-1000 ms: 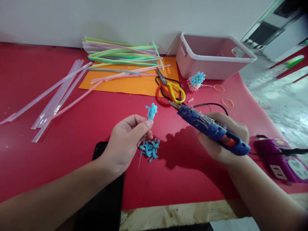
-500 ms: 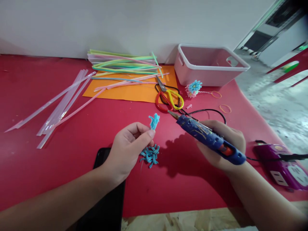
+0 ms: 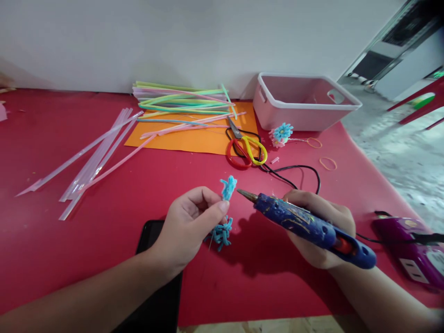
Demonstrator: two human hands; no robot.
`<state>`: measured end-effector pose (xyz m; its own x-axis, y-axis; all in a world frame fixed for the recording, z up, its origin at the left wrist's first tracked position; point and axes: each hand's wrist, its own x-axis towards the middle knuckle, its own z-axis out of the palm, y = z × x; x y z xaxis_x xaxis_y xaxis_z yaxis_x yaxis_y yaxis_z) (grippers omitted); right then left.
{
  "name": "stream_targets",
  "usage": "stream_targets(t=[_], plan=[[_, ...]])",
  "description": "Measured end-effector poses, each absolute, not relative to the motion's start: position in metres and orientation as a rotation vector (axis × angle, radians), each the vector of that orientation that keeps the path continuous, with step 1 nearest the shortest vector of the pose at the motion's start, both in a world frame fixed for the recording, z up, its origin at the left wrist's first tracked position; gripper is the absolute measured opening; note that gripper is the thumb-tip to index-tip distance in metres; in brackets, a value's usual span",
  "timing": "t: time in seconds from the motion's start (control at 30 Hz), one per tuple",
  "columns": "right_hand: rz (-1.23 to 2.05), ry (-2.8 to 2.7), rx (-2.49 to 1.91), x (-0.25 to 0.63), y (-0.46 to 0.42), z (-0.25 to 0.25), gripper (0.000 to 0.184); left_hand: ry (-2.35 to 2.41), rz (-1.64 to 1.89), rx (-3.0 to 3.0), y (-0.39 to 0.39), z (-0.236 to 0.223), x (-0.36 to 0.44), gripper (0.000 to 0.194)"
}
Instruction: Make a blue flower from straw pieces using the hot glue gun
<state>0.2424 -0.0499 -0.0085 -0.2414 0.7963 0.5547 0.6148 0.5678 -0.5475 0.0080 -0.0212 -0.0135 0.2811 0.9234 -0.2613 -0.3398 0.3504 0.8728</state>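
Note:
Between thumb and fingertips, my left hand (image 3: 194,226) pinches a small light-blue fuzzy pipe-cleaner piece (image 3: 229,188), its looped end sticking up. My right hand (image 3: 319,226) is wrapped round a blue hot glue gun (image 3: 301,219), stained with dried glue. Its metal nozzle points left and sits just beside the blue piece, with a narrow gap between them. Below my left fingertips lies a bunch of short blue pipe-cleaner pieces (image 3: 222,234) on the red table, partly hidden by the hand. A black phone-like slab (image 3: 156,296) lies under my left forearm.
Scissors (image 3: 245,147) and colourful pipe cleaners (image 3: 183,99) lie on orange paper (image 3: 173,141). Clear glue sticks (image 3: 93,162) are at left. A pink bin (image 3: 301,115), a small flower bunch (image 3: 281,134) and rubber bands (image 3: 328,163) are at right, near a purple power strip (image 3: 409,249) and black cord (image 3: 308,167).
The glue gun's nozzle has come down and turned further left, close to the blue piece. My left hand keeps its pinch. The whole view has shifted slightly.

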Motion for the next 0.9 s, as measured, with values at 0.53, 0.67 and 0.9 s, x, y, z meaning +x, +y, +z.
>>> stream_targets(t=[0.53, 0.67, 0.9], plan=[[0.318, -2.005, -1.143, 0.2443, -0.0516, -0.0105, 0.021, 0.902, 0.959, 0.787, -0.0186, -0.0138, 0.0077, 0.019], [0.266, -2.021, -1.113, 0.2445, -0.0503, -0.0127, 0.019, 0.914, 0.960, 0.811, -0.0180, -0.0118, 0.0080, 0.021], [0.285, -2.016, -1.103, 0.2450, -0.0516, -0.0137, 0.018, 0.907, 0.942, 0.847, -0.0175, -0.0092, 0.0083, 0.020]])
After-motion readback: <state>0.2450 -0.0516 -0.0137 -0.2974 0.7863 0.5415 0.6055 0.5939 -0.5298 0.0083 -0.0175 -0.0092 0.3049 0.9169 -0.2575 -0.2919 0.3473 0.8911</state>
